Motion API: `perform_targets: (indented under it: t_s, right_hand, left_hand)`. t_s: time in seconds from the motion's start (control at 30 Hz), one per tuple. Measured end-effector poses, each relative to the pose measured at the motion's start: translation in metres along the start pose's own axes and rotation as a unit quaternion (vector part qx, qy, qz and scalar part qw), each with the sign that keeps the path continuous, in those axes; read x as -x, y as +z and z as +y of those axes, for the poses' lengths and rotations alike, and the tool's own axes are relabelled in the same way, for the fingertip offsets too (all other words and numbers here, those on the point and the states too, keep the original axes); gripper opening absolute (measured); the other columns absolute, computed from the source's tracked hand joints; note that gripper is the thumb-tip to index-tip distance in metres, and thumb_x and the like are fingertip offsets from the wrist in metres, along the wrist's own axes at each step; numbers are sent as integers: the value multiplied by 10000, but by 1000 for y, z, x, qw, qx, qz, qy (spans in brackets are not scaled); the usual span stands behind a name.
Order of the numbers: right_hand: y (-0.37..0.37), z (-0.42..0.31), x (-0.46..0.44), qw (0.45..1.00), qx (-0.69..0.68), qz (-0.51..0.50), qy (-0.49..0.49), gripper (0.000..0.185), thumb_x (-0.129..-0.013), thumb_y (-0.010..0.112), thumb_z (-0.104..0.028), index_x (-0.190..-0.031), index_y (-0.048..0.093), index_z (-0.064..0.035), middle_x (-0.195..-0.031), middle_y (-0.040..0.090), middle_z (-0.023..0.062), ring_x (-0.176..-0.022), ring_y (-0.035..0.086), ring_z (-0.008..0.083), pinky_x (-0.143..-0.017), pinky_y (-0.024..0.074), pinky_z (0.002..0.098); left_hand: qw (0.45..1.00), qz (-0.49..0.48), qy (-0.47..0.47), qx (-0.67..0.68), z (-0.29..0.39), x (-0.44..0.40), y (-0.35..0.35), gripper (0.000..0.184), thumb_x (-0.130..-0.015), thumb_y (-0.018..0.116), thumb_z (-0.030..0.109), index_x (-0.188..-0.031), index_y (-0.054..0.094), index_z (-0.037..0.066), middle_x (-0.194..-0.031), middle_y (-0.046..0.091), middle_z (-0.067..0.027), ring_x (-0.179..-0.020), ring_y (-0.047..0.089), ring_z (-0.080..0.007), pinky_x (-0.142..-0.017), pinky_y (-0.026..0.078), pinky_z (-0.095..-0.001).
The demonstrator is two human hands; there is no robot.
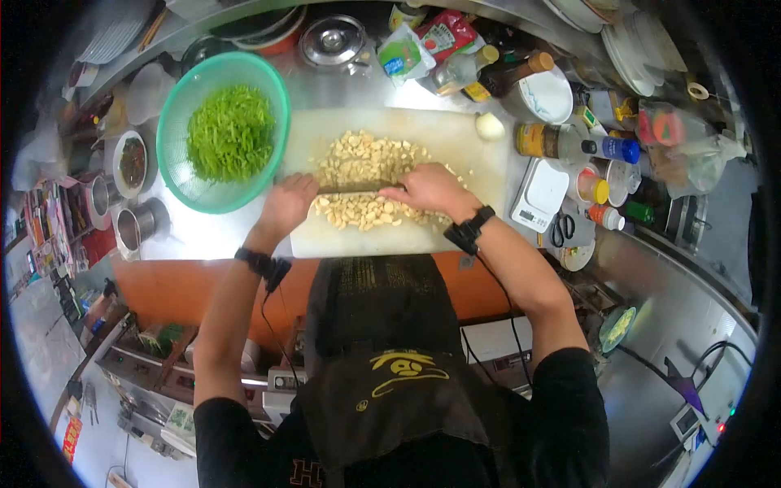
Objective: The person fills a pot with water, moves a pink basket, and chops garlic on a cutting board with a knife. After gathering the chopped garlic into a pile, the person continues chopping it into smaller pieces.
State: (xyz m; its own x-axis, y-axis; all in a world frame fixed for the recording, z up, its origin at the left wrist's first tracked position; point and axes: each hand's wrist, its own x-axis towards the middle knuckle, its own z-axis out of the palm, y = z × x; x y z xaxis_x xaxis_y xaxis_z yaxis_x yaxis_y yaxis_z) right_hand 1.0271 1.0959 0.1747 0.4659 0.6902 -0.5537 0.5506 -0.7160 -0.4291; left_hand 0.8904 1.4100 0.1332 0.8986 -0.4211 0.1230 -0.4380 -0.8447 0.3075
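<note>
A white cutting board (480,175) holds a spread of pale, cream-coloured pieces that look like chopped garlic (366,213). Across the middle of the pile lies a knife (355,188), its blade running left to right with pieces on both sides. My right hand (438,190) is closed around the handle end. At the other end, my left hand (289,202) has its fingers closed together on the blade's tip. Left of the board, a green colander (281,98) holds shredded green vegetable (232,134). A whole peeled onion or large clove (490,127) sits at the board's far right corner.
Right of the board stand a white digital scale (540,193), black scissors (562,229) and several jars, including a brown-labelled one (543,141). Sauce bottles (512,75) and a lidded metal pot (333,41) line the back. Metal cups (134,228) stand at left.
</note>
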Motion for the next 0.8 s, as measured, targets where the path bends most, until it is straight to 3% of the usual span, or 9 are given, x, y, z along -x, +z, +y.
perform_targets:
  t_s: [0.1, 0.23, 0.4, 0.47, 0.6, 0.7, 0.8]
  right_hand:
    - [-4, -11, 10, 1000, 2, -8, 0, 792, -997, 490, -753, -843, 792, -38, -798, 737, 218, -800, 726, 418, -792, 577, 517]
    - [2, 1, -9, 1000, 6, 8, -13, 790, -998, 491, -751, -838, 791, -38, -788, 732, 223, -799, 724, 425, -803, 578, 518]
    - [-13, -5, 3, 999, -2, 28, -21, 796, -1003, 472, -756, -844, 789, -43, -780, 728, 216, -806, 725, 422, -802, 579, 513]
    - [-9, -9, 8, 1000, 0, 2, -21, 802, -1005, 464, -758, -846, 789, -43, -786, 729, 214, -805, 727, 417, -800, 581, 508]
    - [8, -9, -2, 1000, 0, -4, -26, 815, -1006, 450, -764, -844, 785, -39, -801, 731, 212, -804, 728, 408, -792, 584, 499]
    - [5, -14, -1, 998, 12, -69, 2, 817, -1004, 446, -771, -857, 786, -42, -826, 737, 212, -816, 727, 407, -797, 584, 504]
    - [-12, -18, 6, 999, 11, -31, 2, 800, -1004, 448, -771, -889, 794, -59, -838, 741, 216, -836, 728, 407, -809, 582, 510]
  left_hand:
    - [997, -59, -39, 7, 1, -5, -13, 88, -824, 619, 51, -911, 604, 59, -901, 612, -93, -910, 638, -294, -781, 545, -417]
    - [1000, -14, -21, 5, -10, -5, 10, 94, -808, 626, 46, -896, 597, 65, -889, 604, -85, -885, 632, -292, -755, 538, -418]
    - [998, -37, -42, 1, -4, -9, -12, 107, -805, 627, 30, -900, 598, 69, -887, 600, -82, -881, 630, -289, -762, 538, -422]
    - [996, -65, -55, 16, 9, -5, -28, 108, -814, 619, 28, -914, 603, 65, -915, 612, -86, -901, 634, -295, -778, 542, -424]
    - [998, -51, -40, 11, -1, 13, 7, 131, -814, 621, 28, -942, 622, 57, -942, 629, -93, -918, 638, -293, -790, 549, -416]
    - [997, -55, -47, 15, 12, 28, 2, 137, -822, 619, 31, -957, 633, 51, -946, 635, -97, -919, 639, -290, -791, 551, -412]
    - [999, -15, -45, 24, 9, 12, -14, 122, -823, 624, 45, -945, 631, 50, -928, 631, -98, -903, 637, -290, -770, 549, -404]
